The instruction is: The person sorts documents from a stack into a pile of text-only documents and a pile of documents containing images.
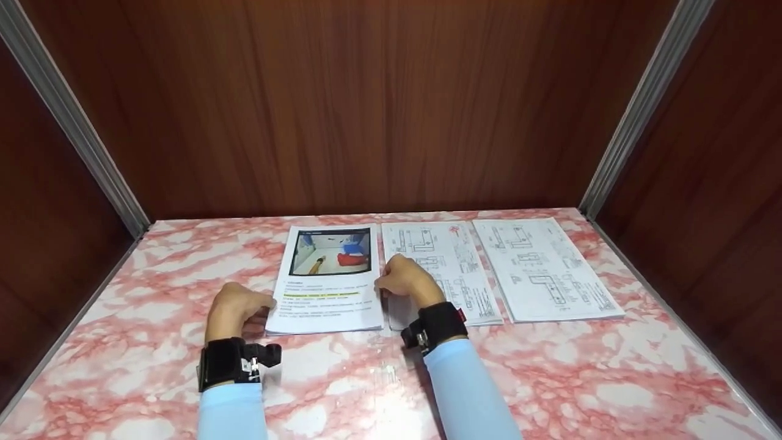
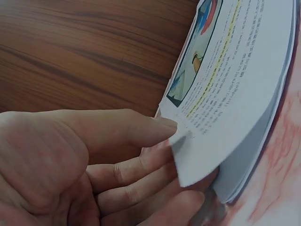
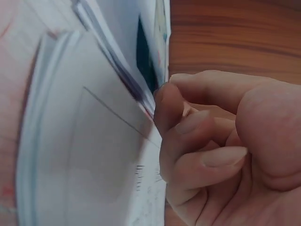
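Observation:
A stack of printed sheets (image 1: 324,315) with a colour photo and a yellow highlighted line lies on the table, between both hands. My left hand (image 1: 235,308) holds its left edge near the front corner. In the left wrist view, the thumb of the left hand (image 2: 117,136) lies over a printed sheet (image 2: 244,94) with fingers under it, and this sheet's corner is raised off the paper beneath. My right hand (image 1: 406,281) pinches the right edge; in the right wrist view, the thumb and forefinger of the right hand (image 3: 211,141) meet at the paper's edge.
Right of the photo stack lies a stack of line drawings with a red stamp (image 1: 455,269), partly under my right hand. A further drawing stack (image 1: 544,275) sits beside it. Brown wood-grain panels (image 1: 366,110) wall in the red-and-white marbled table (image 1: 342,391) at back and sides.

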A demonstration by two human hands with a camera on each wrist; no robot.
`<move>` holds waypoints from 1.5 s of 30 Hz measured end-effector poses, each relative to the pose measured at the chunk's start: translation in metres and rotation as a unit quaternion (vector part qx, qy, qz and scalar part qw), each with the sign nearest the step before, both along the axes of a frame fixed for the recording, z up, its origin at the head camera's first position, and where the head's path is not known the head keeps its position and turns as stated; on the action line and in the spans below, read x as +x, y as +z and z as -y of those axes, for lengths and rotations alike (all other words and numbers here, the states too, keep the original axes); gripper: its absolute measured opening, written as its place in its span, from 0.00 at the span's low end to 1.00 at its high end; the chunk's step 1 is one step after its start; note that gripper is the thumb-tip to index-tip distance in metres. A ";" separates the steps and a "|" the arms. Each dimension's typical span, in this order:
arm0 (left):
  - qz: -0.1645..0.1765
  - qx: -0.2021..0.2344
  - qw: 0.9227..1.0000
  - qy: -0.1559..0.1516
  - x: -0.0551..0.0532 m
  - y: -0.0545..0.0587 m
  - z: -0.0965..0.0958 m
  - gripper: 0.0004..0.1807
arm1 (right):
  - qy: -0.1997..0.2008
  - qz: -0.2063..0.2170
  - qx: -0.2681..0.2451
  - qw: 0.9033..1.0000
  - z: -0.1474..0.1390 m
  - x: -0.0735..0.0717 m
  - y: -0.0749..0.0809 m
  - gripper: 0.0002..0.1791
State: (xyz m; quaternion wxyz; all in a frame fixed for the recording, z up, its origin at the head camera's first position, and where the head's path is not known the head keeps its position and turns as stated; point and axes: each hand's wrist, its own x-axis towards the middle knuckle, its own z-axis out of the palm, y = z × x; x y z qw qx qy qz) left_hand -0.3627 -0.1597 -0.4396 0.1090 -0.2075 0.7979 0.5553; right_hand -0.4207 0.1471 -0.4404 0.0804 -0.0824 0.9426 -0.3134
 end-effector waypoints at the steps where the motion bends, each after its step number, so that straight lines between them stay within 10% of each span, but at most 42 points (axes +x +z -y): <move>1: 0.000 -0.013 1.000 -0.002 0.001 0.001 0.001 0.15 | -0.005 -0.004 0.000 1.000 0.000 0.001 0.002 0.09; 6: 0.000 -0.083 0.996 -0.006 0.002 0.008 0.003 0.14 | -0.025 -0.008 -0.045 0.999 0.004 0.007 0.014 0.11; 13: -0.009 -0.029 1.000 0.005 -0.002 0.006 -0.004 0.19 | -0.032 0.025 -0.076 0.996 0.010 0.010 0.016 0.11; 45: -0.040 -0.092 0.995 -0.003 -0.006 0.000 -0.006 0.21 | 0.001 0.093 -0.121 0.988 0.012 0.011 0.015 0.19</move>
